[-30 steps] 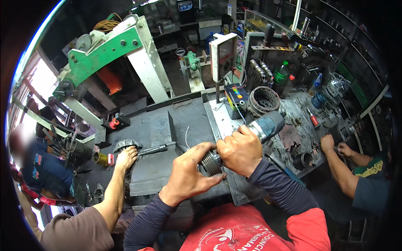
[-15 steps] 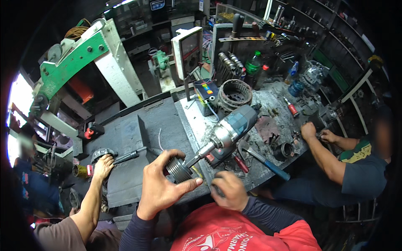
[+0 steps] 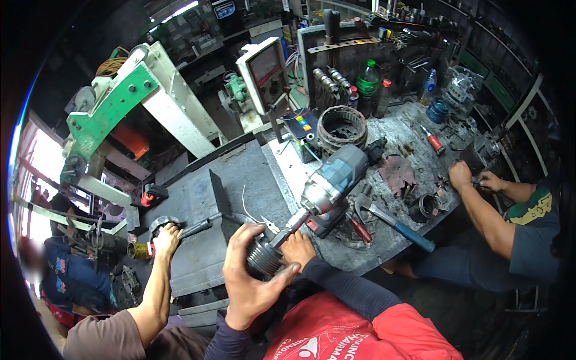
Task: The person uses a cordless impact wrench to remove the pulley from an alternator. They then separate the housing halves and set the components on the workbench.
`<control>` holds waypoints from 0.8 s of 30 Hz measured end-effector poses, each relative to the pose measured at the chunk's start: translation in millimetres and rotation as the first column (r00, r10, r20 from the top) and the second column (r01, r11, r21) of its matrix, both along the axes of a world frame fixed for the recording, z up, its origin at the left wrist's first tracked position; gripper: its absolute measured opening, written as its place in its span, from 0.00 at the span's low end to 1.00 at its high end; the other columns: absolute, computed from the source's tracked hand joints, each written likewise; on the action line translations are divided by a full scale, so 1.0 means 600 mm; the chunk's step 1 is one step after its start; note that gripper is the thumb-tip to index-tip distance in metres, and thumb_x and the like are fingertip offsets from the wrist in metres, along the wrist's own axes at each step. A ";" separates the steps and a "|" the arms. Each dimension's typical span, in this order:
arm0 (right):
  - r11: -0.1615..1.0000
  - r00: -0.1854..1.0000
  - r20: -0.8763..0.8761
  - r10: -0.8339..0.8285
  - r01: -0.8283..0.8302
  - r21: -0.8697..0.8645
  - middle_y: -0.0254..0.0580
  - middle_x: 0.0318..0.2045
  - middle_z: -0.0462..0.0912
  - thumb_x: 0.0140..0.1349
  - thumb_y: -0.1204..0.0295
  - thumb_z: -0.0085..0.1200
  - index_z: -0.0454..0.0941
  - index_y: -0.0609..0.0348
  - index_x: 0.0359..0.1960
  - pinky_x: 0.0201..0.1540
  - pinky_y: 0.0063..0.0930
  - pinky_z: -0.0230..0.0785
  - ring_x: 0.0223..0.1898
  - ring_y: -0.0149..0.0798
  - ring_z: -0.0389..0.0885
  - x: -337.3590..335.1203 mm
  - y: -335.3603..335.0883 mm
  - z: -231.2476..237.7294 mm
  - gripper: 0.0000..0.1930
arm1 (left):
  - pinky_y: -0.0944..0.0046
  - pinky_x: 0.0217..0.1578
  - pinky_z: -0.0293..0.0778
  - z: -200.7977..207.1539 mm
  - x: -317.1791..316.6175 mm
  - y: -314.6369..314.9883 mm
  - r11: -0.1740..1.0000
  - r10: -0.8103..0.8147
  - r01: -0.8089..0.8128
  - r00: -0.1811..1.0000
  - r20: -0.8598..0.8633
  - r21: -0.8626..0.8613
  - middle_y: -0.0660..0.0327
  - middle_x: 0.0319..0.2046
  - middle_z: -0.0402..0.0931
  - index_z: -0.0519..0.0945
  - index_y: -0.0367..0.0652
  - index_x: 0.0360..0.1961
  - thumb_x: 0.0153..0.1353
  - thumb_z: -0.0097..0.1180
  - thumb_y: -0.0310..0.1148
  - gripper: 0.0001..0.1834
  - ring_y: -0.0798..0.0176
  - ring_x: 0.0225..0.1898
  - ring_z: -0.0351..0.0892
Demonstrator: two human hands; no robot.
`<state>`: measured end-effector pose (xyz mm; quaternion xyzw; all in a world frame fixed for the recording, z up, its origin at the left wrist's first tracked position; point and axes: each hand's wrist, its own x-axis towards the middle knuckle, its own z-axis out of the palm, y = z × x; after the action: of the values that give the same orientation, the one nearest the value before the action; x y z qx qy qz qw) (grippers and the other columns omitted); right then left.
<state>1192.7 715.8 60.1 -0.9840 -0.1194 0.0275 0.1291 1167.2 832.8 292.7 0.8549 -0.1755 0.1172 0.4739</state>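
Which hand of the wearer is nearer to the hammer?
Right. The right hand is left of the hammer; the left hand is farther left, holding the grooved wheel.

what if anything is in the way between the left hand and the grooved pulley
Nothing visible: the left hand has its thumb and fingers around the grooved pulley. The impact wrench lies beyond it, away from the palm.

Workshop, mechanical repair sort. Grimy, stained bench (image 3: 390,133) loaded with tools: power wrench (image 3: 337,173), blue-handled hammer (image 3: 396,224), spanners (image 3: 415,62) toward the back. Metal parts too, incl. a large ribbed ring (image 3: 327,139). Heavy green-and-white steel frame (image 3: 111,111) at left, small green machine (image 3: 237,88) behind. Dark shelves (image 3: 503,49) at right. Co-workers' arms, left arm (image 3: 158,281) and right arm (image 3: 487,205), at the same bench.
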 end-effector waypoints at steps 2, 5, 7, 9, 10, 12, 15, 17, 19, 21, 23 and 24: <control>0.940 0.946 0.320 -0.055 -0.059 0.336 0.48 0.41 0.79 0.60 0.61 0.65 0.77 0.56 0.46 0.48 0.46 0.74 0.46 0.52 0.81 -0.038 -0.049 0.021 0.17 | 0.56 0.64 0.72 -0.006 -0.004 -0.002 0.923 -0.118 0.015 0.962 -0.245 -0.385 0.52 0.58 0.76 0.73 0.35 0.63 0.47 0.81 0.43 0.45 0.55 0.60 0.78; 0.854 0.961 0.137 -0.241 0.142 0.501 0.51 0.41 0.83 0.59 0.67 0.64 0.79 0.59 0.43 0.49 0.49 0.75 0.42 0.56 0.82 -0.112 -0.187 0.050 0.14 | 0.40 0.54 0.83 -0.032 -0.001 -0.014 0.592 -0.324 -0.057 0.896 -0.302 -0.804 0.46 0.57 0.77 0.74 0.37 0.61 0.73 0.49 0.62 0.36 0.45 0.56 0.82; 0.845 0.867 0.227 -0.443 0.319 0.430 0.52 0.40 0.83 0.59 0.75 0.60 0.79 0.60 0.41 0.48 0.49 0.75 0.42 0.59 0.82 -0.140 -0.302 0.057 0.09 | 0.38 0.52 0.83 -0.047 0.001 -0.017 0.234 -0.491 -0.243 0.806 -0.331 -0.941 0.44 0.56 0.78 0.75 0.40 0.61 0.75 0.44 0.63 0.35 0.41 0.55 0.83; 0.863 0.798 0.333 -0.501 0.436 0.255 0.58 0.48 0.80 0.56 0.75 0.61 0.78 0.64 0.49 0.54 0.52 0.70 0.51 0.62 0.77 -0.127 -0.383 0.046 0.18 | 0.33 0.50 0.82 -0.056 0.003 -0.016 -0.092 -0.650 -0.376 0.724 -0.231 -0.922 0.42 0.53 0.80 0.76 0.44 0.62 0.77 0.38 0.64 0.35 0.37 0.56 0.82; 0.884 0.803 0.379 -0.460 0.455 0.109 0.56 0.52 0.77 0.56 0.75 0.61 0.76 0.63 0.55 0.56 0.51 0.69 0.54 0.59 0.76 -0.118 -0.406 0.038 0.23 | 0.36 0.47 0.82 -0.059 0.002 -0.017 -0.118 -0.661 -0.431 0.706 -0.253 -0.895 0.44 0.54 0.79 0.78 0.45 0.59 0.77 0.39 0.62 0.33 0.36 0.55 0.81; 0.883 0.872 0.200 -0.447 0.466 -0.054 0.52 0.52 0.76 0.57 0.73 0.63 0.75 0.62 0.58 0.60 0.50 0.67 0.57 0.56 0.75 -0.103 -0.435 0.021 0.25 | 0.41 0.43 0.81 -0.062 0.003 -0.017 -0.194 -0.706 -0.453 0.681 -0.197 -0.870 0.46 0.55 0.77 0.79 0.45 0.56 0.77 0.39 0.61 0.31 0.37 0.57 0.80; 0.897 0.900 0.074 -0.429 0.434 -0.081 0.52 0.47 0.77 0.56 0.72 0.63 0.76 0.60 0.53 0.57 0.50 0.70 0.54 0.58 0.77 -0.080 -0.454 0.003 0.22 | 0.47 0.37 0.79 -0.061 0.003 -0.019 -0.173 -0.698 -0.434 0.687 -0.201 -0.884 0.52 0.52 0.75 0.79 0.46 0.52 0.77 0.40 0.60 0.28 0.40 0.54 0.78; 0.919 0.922 0.063 -0.383 0.387 -0.081 0.53 0.45 0.77 0.56 0.71 0.63 0.76 0.60 0.50 0.54 0.53 0.71 0.51 0.60 0.79 -0.073 -0.463 -0.001 0.19 | 0.50 0.34 0.78 -0.060 0.004 -0.023 -0.157 -0.690 -0.456 0.685 -0.233 -0.876 0.55 0.49 0.75 0.78 0.47 0.48 0.77 0.42 0.59 0.26 0.44 0.48 0.78; 0.913 0.912 0.059 -0.407 0.407 0.017 0.56 0.44 0.78 0.56 0.70 0.63 0.75 0.62 0.47 0.50 0.56 0.72 0.49 0.64 0.80 -0.072 -0.468 0.005 0.18 | 0.51 0.33 0.78 -0.058 0.007 -0.028 -0.152 -0.673 -0.468 0.694 -0.255 -0.871 0.56 0.47 0.76 0.78 0.47 0.46 0.77 0.43 0.58 0.24 0.46 0.46 0.78; 0.896 0.893 0.100 -0.438 0.425 0.129 0.59 0.42 0.79 0.56 0.70 0.62 0.74 0.65 0.44 0.48 0.58 0.73 0.46 0.67 0.80 -0.071 -0.468 0.025 0.17 | 0.52 0.33 0.78 -0.056 0.011 -0.035 -0.179 -0.644 -0.486 0.715 -0.272 -0.855 0.59 0.43 0.77 0.78 0.48 0.42 0.75 0.47 0.55 0.21 0.52 0.43 0.79; 0.856 0.857 0.147 -0.494 0.449 0.258 0.62 0.39 0.80 0.56 0.69 0.62 0.74 0.68 0.43 0.45 0.58 0.73 0.44 0.70 0.80 -0.083 -0.461 0.067 0.18 | 0.53 0.33 0.77 -0.054 0.016 -0.042 -0.169 -0.607 -0.518 0.725 -0.325 -0.839 0.60 0.38 0.78 0.78 0.47 0.39 0.73 0.50 0.54 0.20 0.56 0.38 0.79; 0.802 0.832 0.113 -0.542 0.474 0.363 0.55 0.31 0.82 0.61 0.69 0.60 0.73 0.71 0.41 0.42 0.52 0.74 0.39 0.63 0.84 -0.093 -0.456 0.097 0.16 | 0.54 0.34 0.77 -0.052 0.019 -0.046 -0.175 -0.599 -0.508 0.735 -0.318 -0.844 0.60 0.36 0.78 0.78 0.47 0.39 0.73 0.51 0.54 0.20 0.57 0.37 0.78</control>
<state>1137.1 442.3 118.2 -0.9425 0.1342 -0.1326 0.2760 1178.4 805.0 261.2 0.1261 0.1313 -0.1328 0.9743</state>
